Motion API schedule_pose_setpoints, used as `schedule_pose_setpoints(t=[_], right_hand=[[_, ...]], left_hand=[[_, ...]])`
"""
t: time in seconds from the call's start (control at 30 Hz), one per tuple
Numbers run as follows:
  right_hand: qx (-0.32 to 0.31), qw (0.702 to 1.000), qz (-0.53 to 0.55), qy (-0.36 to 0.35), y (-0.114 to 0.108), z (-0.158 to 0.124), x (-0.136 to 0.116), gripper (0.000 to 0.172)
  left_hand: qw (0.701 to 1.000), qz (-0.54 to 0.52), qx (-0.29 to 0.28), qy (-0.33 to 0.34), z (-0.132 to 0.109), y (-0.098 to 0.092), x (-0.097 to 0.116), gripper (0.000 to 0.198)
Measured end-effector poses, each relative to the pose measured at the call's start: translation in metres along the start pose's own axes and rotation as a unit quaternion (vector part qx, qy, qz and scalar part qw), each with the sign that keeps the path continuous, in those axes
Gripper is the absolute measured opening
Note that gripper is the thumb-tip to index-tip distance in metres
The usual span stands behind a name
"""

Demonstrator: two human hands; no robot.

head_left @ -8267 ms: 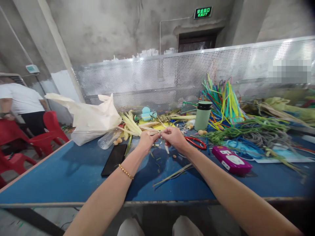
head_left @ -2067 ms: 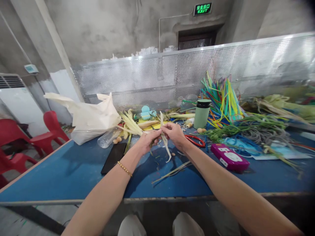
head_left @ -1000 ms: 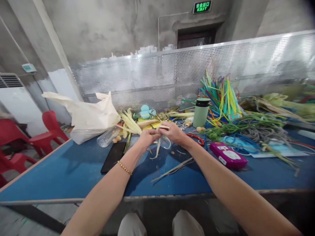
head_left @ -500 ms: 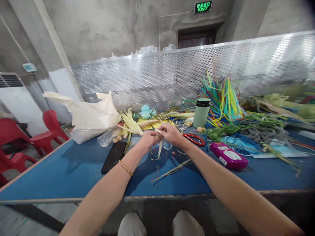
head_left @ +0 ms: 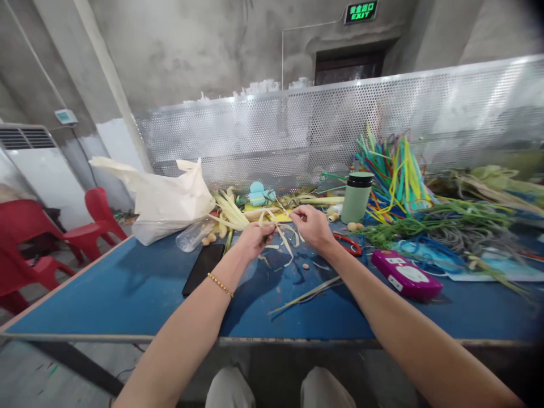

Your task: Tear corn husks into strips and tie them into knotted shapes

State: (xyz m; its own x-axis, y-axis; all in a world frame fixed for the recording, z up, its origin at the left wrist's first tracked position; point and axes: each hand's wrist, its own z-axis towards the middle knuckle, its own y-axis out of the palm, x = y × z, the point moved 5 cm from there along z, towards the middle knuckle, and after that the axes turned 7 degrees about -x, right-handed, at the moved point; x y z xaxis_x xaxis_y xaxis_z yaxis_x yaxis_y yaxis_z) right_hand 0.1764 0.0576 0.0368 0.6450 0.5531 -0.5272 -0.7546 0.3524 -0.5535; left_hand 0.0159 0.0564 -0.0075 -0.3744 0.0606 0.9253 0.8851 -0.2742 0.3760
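Over the middle of the blue table, my left hand (head_left: 254, 239) is closed on a pale corn husk strip (head_left: 284, 238), whose ends fan out and hang from the fingers. Just to the right, my right hand (head_left: 313, 228) is in a pinch, apart from the left. A thin strand runs up to its fingertips, but what exactly it grips is too small to make out. A larger bunch of pale corn husk (head_left: 233, 212) lies behind my left hand. Below both hands, thin dry stalks (head_left: 306, 296) rest on the table (head_left: 140, 306) among small scraps.
Left: a white plastic bag (head_left: 168, 204), a clear bottle (head_left: 189, 238) and a black phone (head_left: 204, 269). Right: red-handled scissors (head_left: 349, 243), a green tumbler (head_left: 357, 198), a purple device (head_left: 406, 275), green stems (head_left: 442, 218) and bright coloured strips (head_left: 395, 170). A perforated metal panel (head_left: 238, 136) stands behind.
My hands have moved apart: the right went rightward, the left stayed with the husk strip. More loose strip ends now show between them. The view has shifted slightly left.
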Motion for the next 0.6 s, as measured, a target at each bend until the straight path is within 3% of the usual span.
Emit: schedule_pose_setpoints(t=[0.17,0.4,0.6], right_hand=[[-0.130,0.991,0.020,0.017,0.022,-0.005,0.000,0.037],[-0.120,0.989,0.080,0.031,0.029,-0.009,-0.002,0.022],[-0.129,0.990,0.056,0.017,0.028,-0.011,-0.012,0.023]], left_hand=[[1.000,-0.012,-0.001,0.025,0.003,-0.002,-0.002,0.018],[0.998,0.045,-0.020,0.045,0.003,0.000,-0.003,0.030],[0.997,0.032,0.025,0.073,0.006,-0.003,-0.003,0.024]])
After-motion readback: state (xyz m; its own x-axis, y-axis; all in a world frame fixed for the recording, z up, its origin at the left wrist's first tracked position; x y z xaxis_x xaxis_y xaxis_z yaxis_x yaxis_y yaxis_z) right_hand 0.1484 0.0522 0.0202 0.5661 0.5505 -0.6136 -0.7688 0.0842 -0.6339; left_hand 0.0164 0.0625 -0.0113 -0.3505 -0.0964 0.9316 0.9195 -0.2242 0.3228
